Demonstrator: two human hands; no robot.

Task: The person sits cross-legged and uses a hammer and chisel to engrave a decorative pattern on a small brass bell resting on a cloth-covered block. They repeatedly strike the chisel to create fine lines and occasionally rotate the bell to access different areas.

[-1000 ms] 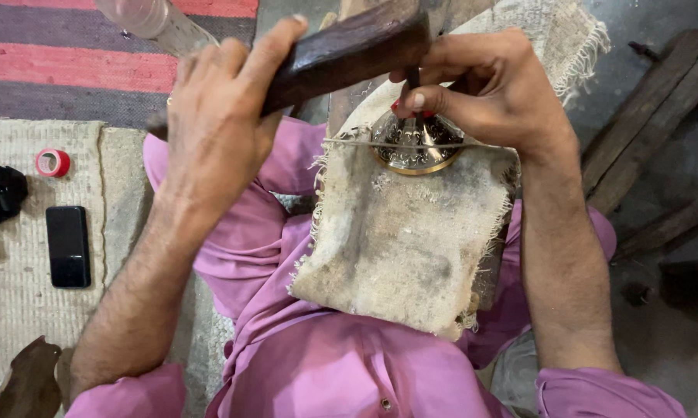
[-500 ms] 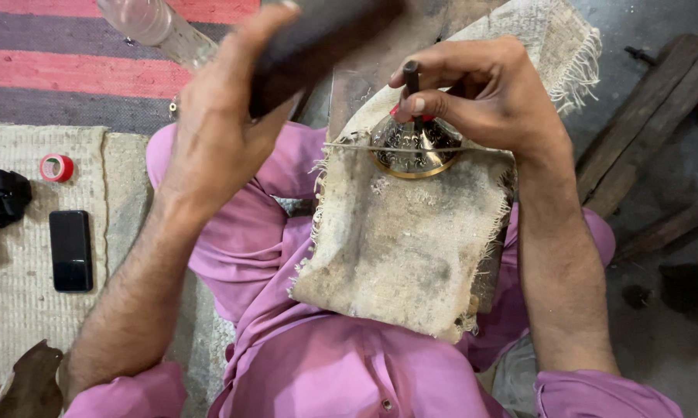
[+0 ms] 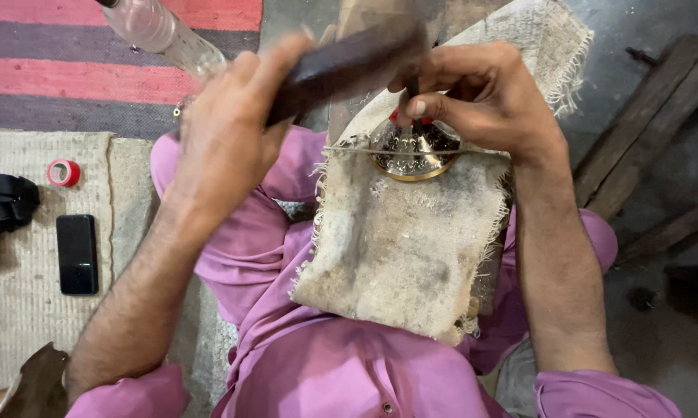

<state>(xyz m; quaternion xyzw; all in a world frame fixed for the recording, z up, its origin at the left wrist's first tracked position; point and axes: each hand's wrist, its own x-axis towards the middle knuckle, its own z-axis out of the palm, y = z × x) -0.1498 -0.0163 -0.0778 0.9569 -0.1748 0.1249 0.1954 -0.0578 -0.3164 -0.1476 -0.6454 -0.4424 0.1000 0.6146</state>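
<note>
Hands working brass: left hand (image 3: 225, 147) is gripping a dark mallet (image 3: 349, 62), right hand (image 3: 480, 97) is pinching a punch (image 3: 412, 97) onto an already patterned bowl (image 3: 415, 151) lying on lap sacking (image 3: 403, 240); chasing is seemingly unfinished.

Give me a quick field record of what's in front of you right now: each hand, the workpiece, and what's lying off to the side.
left hand: grips a dark wooden block, raised above the work
right hand: pinches a thin dark punch, tip down on the workpiece
workpiece: round brass piece with cut pattern, on the burlap cloth over the lap
clothing: purple
left side, on the mat: black phone, red tape roll, clear plastic bottle
right side: wooden planks on the floor
</note>
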